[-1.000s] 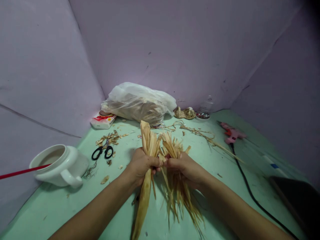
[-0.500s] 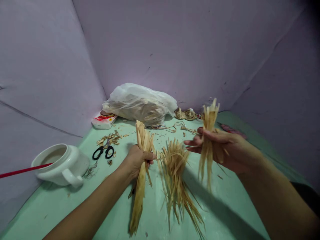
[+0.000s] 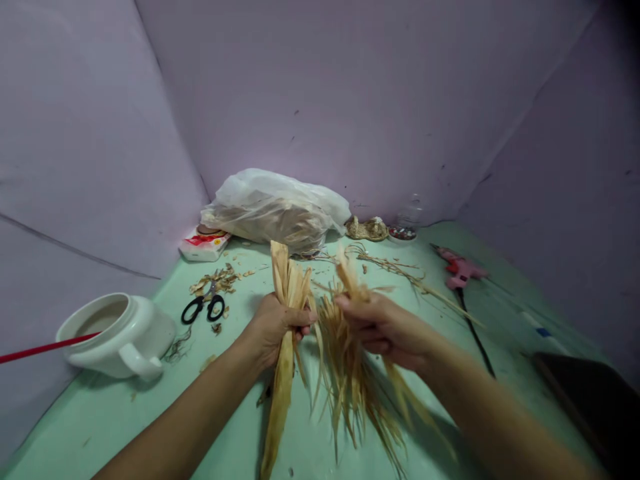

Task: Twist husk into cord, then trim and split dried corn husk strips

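Observation:
My left hand (image 3: 274,325) is closed round a bunch of dry husk strips (image 3: 285,373) that stands upright over the green table (image 3: 150,407). My right hand (image 3: 385,327) is closed on a smaller bundle of thin husk strips (image 3: 350,277), held just right of the left hand and blurred by motion. A pile of shredded husk strips (image 3: 350,387) lies on the table below and between both hands.
Black-handled scissors (image 3: 204,308) and husk scraps lie to the left. A white jug (image 3: 117,333) with a red stick stands at far left. At the back lie a plastic bag of husks (image 3: 275,213) and a small box (image 3: 205,243); a pink glue gun (image 3: 460,270) with black cord is right.
My right hand had lifted a bundle of strips up and to the right; now it has swung back down next to the left hand. The left hand has stayed in place.

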Demonstrator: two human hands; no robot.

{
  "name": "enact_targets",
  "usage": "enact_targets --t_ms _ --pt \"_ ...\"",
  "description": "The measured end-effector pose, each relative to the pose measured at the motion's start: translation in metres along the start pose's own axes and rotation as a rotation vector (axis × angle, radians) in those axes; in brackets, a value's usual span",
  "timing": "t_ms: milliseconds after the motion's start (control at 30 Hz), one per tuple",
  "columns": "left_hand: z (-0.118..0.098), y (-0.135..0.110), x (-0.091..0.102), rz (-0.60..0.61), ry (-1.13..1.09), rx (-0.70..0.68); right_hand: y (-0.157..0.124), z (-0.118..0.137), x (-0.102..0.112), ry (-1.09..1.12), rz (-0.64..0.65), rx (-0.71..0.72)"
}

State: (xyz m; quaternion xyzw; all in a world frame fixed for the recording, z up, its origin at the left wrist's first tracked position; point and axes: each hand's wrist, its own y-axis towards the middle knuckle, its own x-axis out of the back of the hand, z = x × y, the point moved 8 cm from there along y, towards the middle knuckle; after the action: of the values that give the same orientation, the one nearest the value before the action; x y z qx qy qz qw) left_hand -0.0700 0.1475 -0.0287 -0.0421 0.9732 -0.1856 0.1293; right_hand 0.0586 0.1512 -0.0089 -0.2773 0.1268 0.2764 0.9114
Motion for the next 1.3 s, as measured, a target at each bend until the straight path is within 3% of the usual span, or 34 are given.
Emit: enact_targets --t_ms 67,167,367,533,700,867,1000,1133,1300 --pt "0.0 -0.002 -0.005 0.037 -0.012 -0.011 0.012 -0.019 -0.01 -0.11 -0.012 -0.031" --pt "0.002 -0.003 -0.008 0.068 -0.015 -0.014 0.016 -0.029 -0.014 -0.159 -0.012 -0.04" --pt "0.003 -0.001 -0.012 0.164 -0.044 0.005 0.017 -0.005 0.001 0.061 -0.047 0.177" --pt "0.008 0.001 -0.014 0.188 -0.054 0.037 0.021 -0.004 0.016 0.044 -0.181 0.226" --pt "0.011 -0.001 -0.013 0.144 -0.035 0.063 0.02 -0.001 0.012 0.112 -0.156 0.255" --pt "0.011 -0.009 -0.026 0.234 -0.008 0.026 0.016 0.0 0.005 -0.001 -0.154 0.311" --pt "0.01 -0.015 -0.035 0.305 0.0 -0.013 0.018 -0.008 -0.003 0.066 -0.089 0.256" --pt "0.013 -0.014 -0.03 0.254 -0.008 0.004 0.017 -0.012 0.002 0.243 -0.173 0.218" --pt "0.014 -0.013 -0.031 0.251 0.003 0.0 0.017 -0.018 -0.007 0.134 -0.125 0.17"
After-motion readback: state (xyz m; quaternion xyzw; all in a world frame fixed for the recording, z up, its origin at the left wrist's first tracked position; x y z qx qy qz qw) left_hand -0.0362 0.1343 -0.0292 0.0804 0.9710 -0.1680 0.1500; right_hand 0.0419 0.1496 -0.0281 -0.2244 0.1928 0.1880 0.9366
